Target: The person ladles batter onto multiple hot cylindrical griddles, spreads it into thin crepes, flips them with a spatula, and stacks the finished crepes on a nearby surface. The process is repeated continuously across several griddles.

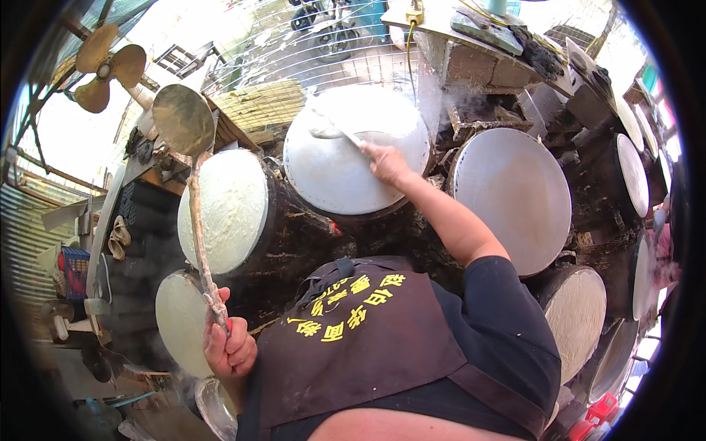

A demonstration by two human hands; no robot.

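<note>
My left hand (229,345) is wrapped round the lower end of a long wooden handle. At its top is a broad round metal scoop (182,119), held up at the left. My right hand (388,165) reaches forward and grips the handle of a ladle (328,134). The ladle's bowl is over the far middle drum's round white top (346,173), touching or just above it; glare hides which. Left of that, a second drum top (223,213) bears a lumpy, pale yellow layer. A smooth, greyish-white top (512,202) lies to the right.
More drums ring me, including a pale one (180,320) at lower left and a rough cream one (577,316) at right. A fan (104,71) stands at upper left. A metal bowl (215,406) is near my left forearm. Steam drifts at both sides.
</note>
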